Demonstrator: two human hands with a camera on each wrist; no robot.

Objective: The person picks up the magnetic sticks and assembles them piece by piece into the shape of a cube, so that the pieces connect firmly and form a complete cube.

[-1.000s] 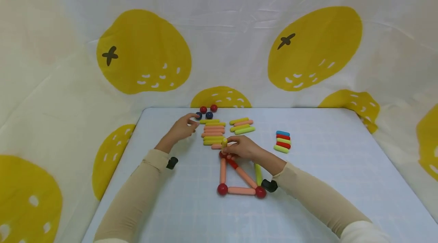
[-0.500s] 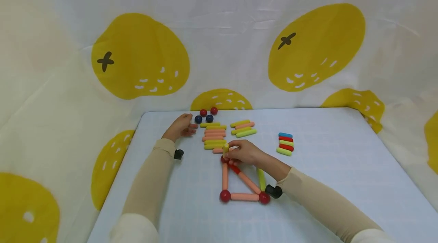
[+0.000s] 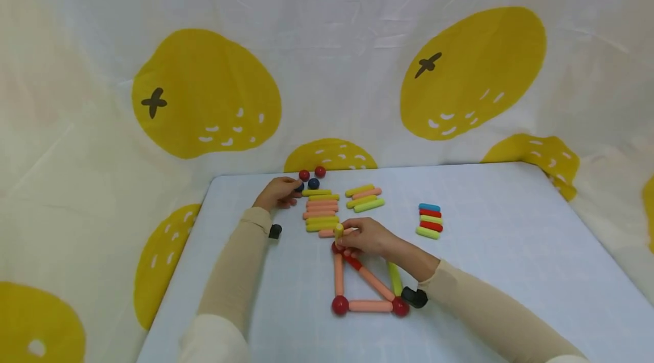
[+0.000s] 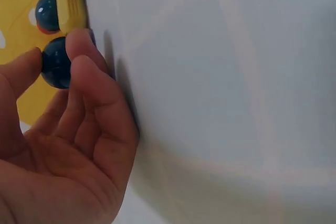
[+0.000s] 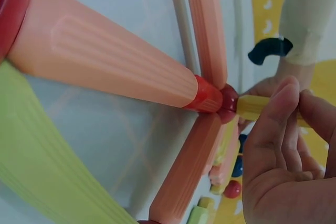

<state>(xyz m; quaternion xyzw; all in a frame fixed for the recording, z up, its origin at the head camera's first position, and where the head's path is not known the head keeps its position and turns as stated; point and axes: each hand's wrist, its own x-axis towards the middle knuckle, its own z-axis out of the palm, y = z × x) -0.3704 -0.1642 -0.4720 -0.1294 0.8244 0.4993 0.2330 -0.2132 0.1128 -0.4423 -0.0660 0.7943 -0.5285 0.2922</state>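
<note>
At the far left of the table, my left hand [image 3: 280, 192] pinches a dark blue ball [image 4: 56, 64] between thumb and fingertips. A second dark blue ball [image 3: 314, 183] lies beside it. My right hand [image 3: 369, 236] grips a yellow stick [image 5: 252, 107] that stands upright on a red ball [image 5: 228, 103] at the far corner of a stick-and-ball frame. That frame has salmon sticks [image 3: 370, 306], a diagonal of a short red piece [image 5: 206, 96] and a salmon stick [image 5: 105, 59], and red balls at its near corners [image 3: 340, 305]. A lime stick [image 3: 394, 279] is partly hidden by the right arm.
Two red balls [image 3: 320, 171] sit at the table's back edge. Yellow and salmon sticks [image 3: 322, 204] lie in a row near the left hand, with a smaller group [image 3: 365, 198] to their right. Short coloured sticks [image 3: 430, 221] lie farther right. A lemon-print cloth [image 3: 337, 96] hangs behind.
My left hand drew back slightly from the dark blue balls, then came forward and now pinches one. The right hand keeps its hold on the yellow stick. The head view has tilted up slightly.
</note>
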